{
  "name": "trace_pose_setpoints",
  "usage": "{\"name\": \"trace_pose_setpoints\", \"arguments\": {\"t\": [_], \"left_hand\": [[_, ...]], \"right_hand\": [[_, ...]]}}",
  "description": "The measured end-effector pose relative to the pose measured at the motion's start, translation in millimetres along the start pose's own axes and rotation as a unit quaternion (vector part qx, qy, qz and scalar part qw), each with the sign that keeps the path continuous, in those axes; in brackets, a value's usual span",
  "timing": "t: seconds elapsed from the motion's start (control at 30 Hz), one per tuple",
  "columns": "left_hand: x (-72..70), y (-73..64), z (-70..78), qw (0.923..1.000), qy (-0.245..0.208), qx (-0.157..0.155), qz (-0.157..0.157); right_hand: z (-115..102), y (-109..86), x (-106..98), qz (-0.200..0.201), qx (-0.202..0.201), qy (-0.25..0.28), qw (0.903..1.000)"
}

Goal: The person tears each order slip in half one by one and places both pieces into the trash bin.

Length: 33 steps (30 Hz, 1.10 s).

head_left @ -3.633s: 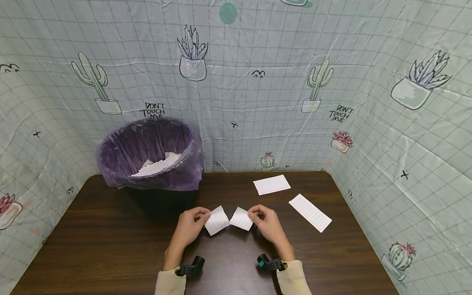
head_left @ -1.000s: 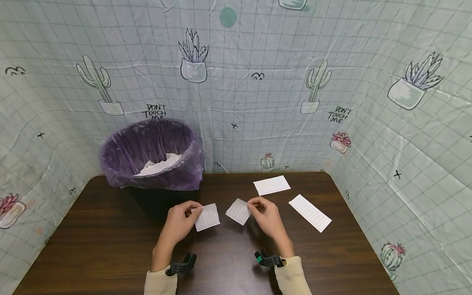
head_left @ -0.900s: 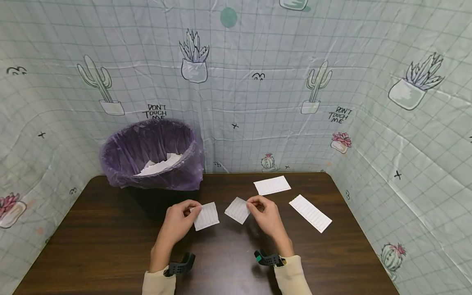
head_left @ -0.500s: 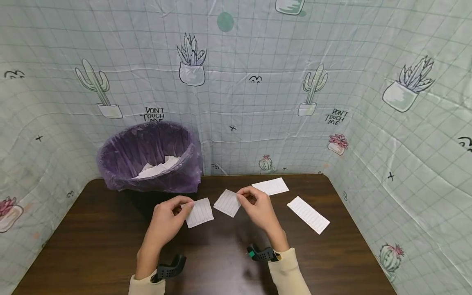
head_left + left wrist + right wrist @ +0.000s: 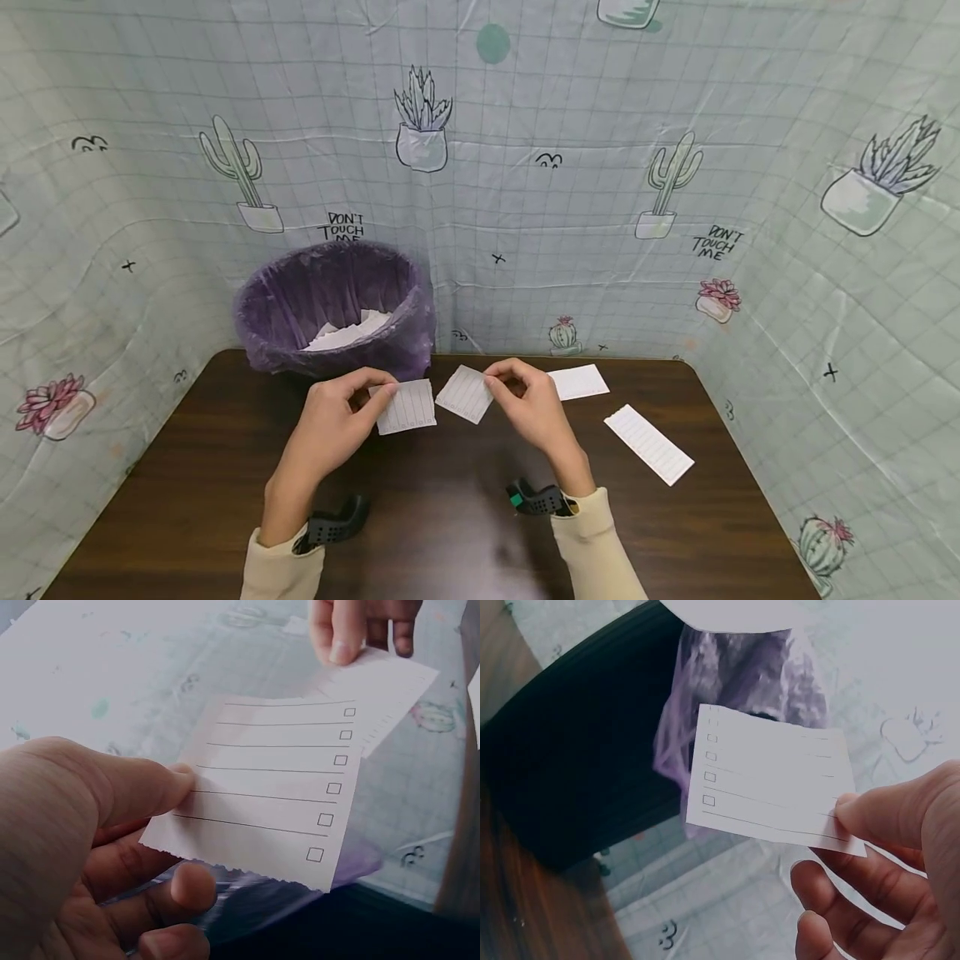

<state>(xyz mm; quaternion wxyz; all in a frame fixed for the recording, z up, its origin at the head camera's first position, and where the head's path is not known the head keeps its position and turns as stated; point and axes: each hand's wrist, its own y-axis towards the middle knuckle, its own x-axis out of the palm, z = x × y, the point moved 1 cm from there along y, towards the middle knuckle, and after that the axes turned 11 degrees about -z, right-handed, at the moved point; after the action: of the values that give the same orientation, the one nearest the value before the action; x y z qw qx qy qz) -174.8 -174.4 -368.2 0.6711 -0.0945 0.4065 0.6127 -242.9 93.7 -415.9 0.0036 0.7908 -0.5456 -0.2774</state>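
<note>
My left hand (image 5: 333, 421) pinches a torn piece of lined checklist paper (image 5: 408, 407) between thumb and fingers. In the left wrist view that piece (image 5: 270, 772) shows ruled lines, small checkboxes and a ragged lower edge. A second torn piece (image 5: 465, 394) is pinched by my right hand (image 5: 531, 407); the right wrist view shows its checkboxes (image 5: 709, 778) along one side. The two pieces are apart, held above the table just in front of a black bin with a purple liner (image 5: 262, 358). White paper scraps (image 5: 348, 333) lie inside the bin.
Two more white paper slips lie on the dark wooden table (image 5: 450, 533) at the right: one at the back (image 5: 581, 382), partly behind my right hand, and one nearer (image 5: 648, 444). A patterned cloth (image 5: 510, 208) surrounds the table's back and sides.
The sheet, joined by a small bit 3.6 s ago, is now two separate pieces. Both hands have since carried them farther forward, closer to the bin. The head view has shifted slightly.
</note>
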Motion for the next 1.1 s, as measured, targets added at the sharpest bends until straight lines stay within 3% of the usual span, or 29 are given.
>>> {"name": "trace_pose_setpoints", "arguments": {"t": [0.57,0.83,1.1], "left_hand": [[-43.8,19.5,22.2,0.9956,0.053,0.063,0.044],[-56.6,24.2,25.6,0.9939,0.067,0.065,0.059],[-69.8,28.7,25.8,0.9904,0.09,0.068,0.08]], "right_hand": [[-35.9,24.0,-4.9,-0.009,-0.035,-0.026,0.999],[-52.1,36.4,-5.4,-0.012,-0.058,-0.037,0.9976],[-74.9,51.9,-2.2,-0.043,-0.105,-0.066,0.9913]]}}
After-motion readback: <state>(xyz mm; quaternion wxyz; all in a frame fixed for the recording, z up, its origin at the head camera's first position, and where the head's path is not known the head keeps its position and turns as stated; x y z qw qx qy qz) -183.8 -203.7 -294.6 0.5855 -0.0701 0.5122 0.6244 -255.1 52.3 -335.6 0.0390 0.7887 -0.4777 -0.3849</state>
